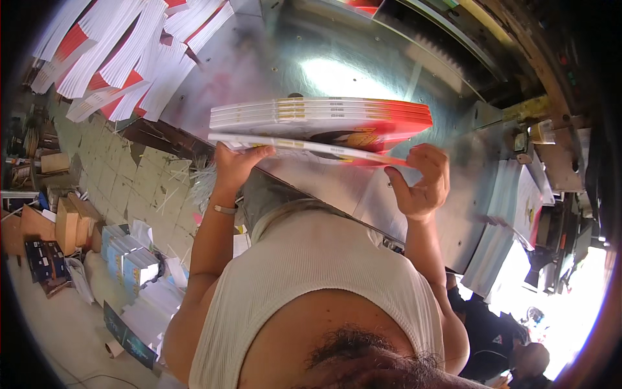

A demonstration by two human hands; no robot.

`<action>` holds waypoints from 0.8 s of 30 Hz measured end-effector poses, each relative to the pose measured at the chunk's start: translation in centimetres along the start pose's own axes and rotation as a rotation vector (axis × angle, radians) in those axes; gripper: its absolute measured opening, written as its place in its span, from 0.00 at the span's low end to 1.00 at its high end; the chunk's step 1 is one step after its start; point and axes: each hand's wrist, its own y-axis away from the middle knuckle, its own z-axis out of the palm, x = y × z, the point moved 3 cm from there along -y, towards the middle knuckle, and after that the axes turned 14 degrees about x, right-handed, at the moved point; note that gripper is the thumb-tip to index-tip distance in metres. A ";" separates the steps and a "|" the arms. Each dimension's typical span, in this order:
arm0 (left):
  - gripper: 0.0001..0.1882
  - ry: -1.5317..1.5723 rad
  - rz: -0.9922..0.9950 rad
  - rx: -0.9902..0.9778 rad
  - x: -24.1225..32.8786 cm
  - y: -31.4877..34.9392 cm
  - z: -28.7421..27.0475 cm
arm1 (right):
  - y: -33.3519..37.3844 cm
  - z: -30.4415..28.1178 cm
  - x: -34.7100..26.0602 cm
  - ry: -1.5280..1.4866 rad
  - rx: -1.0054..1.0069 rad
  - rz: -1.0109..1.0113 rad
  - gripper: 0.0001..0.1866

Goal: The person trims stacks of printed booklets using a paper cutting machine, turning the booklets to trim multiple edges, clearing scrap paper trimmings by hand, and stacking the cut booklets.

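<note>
A thin book (310, 144) with a white spine and a red end is held crosswise in front of me, spine up. My left hand (237, 167) is closed on its left end, the thumb lying along the near side. At the right end, my right hand (424, 180) has its fingers curled over the red corner and its thumb below. Just beyond it, a small stack of matching books (321, 111) rests on the shiny metal table (382, 71), white at the left and red at the right. The held book partly hides the stack's near cover.
Many white and red book stacks (116, 58) fill the far left. More stacked sheets (502, 220) stand at the right, beside machine parts (521, 139). Boxes (68, 220) and paper bundles (133, 259) lie on the left floor. Another person (495, 337) is at lower right.
</note>
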 end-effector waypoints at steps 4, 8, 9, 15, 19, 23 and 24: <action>0.26 0.013 0.053 0.020 0.1 0.2 0.2 | -1.4 0.8 -0.3 0.151 -0.093 0.186 0.40; 0.24 -0.007 0.013 0.017 0.5 0.5 0.3 | -2.5 0.1 -0.1 0.350 -0.134 0.071 0.36; 0.21 -0.035 0.026 0.007 0.7 0.5 0.4 | -2.4 -0.1 0.1 0.340 -0.136 0.066 0.36; 0.19 0.002 0.000 0.018 0.5 0.4 0.6 | 0.7 -1.0 -0.4 -0.001 0.071 0.115 0.23; 0.21 -0.035 0.026 -0.013 -0.1 0.2 0.8 | 3.3 0.4 0.1 -0.494 0.115 0.848 0.20; 0.24 0.006 -0.039 -0.006 -0.4 0.6 0.4 | 1.3 -2.6 2.8 -0.665 0.245 0.821 0.13; 0.23 0.012 0.005 0.028 -0.2 0.5 0.6 | -0.5 -4.3 3.2 -0.671 0.341 0.787 0.12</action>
